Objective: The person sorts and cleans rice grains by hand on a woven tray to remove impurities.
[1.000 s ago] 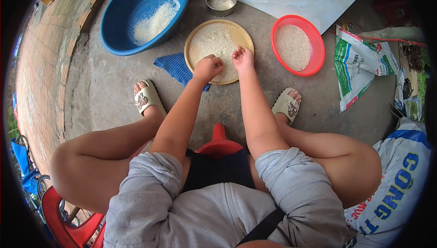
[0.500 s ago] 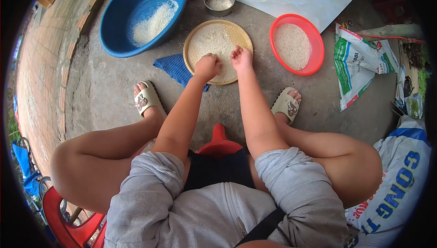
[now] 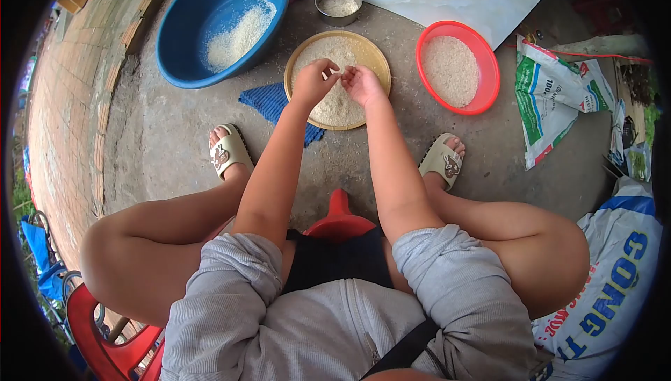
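A round yellowish tray [image 3: 372, 51] of white rice grains [image 3: 339, 110] lies on the ground between my feet. Over the middle of it, my left hand [image 3: 314, 84] is bent at the wrist, thumb and fingertips drawn together in a pinch. My right hand [image 3: 363, 87] faces palm up beside it, fingers half curled. The fingertips of both hands meet or nearly meet above the rice. Whatever they hold is too small to make out. A blue ribbed cloth [image 3: 269, 105] is partly under the tray's left side.
A blue basin [image 3: 192, 14] with rice stands at the far left, a small metal bowl [image 3: 339, 20] with rice behind the tray. To the right are a red basin [image 3: 491, 73] of rice and a printed sack [image 3: 549, 108]. Another large sack [image 3: 608, 283] lies nearer.
My left hand has lifted from the rice toward my right hand. The right fingers have loosened from a fist and moved slightly left to meet it.
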Demonstrator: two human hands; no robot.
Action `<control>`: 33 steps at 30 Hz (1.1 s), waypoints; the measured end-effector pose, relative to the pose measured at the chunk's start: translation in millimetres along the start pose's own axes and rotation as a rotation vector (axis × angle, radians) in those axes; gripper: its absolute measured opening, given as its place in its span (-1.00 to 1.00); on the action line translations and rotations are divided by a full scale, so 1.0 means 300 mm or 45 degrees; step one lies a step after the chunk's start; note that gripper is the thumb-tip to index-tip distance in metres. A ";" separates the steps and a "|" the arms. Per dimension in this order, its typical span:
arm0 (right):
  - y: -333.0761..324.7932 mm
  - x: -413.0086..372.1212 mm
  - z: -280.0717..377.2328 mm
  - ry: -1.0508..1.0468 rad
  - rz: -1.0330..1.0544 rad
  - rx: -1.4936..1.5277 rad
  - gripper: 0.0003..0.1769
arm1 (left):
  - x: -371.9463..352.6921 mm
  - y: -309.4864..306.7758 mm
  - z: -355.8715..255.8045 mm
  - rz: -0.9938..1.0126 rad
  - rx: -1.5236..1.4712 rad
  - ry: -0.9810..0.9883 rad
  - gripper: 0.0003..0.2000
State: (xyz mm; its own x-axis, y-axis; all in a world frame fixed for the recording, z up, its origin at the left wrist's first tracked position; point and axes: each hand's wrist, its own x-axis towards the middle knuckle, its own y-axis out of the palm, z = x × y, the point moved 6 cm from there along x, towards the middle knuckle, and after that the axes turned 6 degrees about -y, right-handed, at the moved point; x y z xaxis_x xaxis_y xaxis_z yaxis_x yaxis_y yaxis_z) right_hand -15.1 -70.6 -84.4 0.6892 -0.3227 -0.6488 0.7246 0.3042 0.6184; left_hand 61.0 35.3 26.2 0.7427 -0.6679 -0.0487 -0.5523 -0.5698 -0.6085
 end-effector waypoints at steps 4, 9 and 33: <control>-0.061 0.013 0.043 -0.047 -0.060 0.038 -0.67 | -0.048 0.065 0.066 0.160 0.113 -0.003 -0.87; -0.090 0.002 0.071 -0.108 -0.138 0.066 -0.65 | -0.114 0.140 0.106 0.237 0.209 -0.024 -0.87; -0.108 0.014 0.013 -0.066 -0.166 -0.004 -0.63 | -0.126 0.137 0.113 -0.063 0.335 -0.010 -0.86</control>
State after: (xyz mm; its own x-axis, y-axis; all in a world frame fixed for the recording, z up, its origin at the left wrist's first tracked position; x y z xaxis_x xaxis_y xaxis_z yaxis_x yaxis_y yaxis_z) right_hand -35.7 -85.4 -105.4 0.5883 -0.4057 -0.6995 0.8079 0.2594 0.5291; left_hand 23.1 53.3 -23.9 0.7697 -0.6381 -0.0193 -0.3987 -0.4568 -0.7952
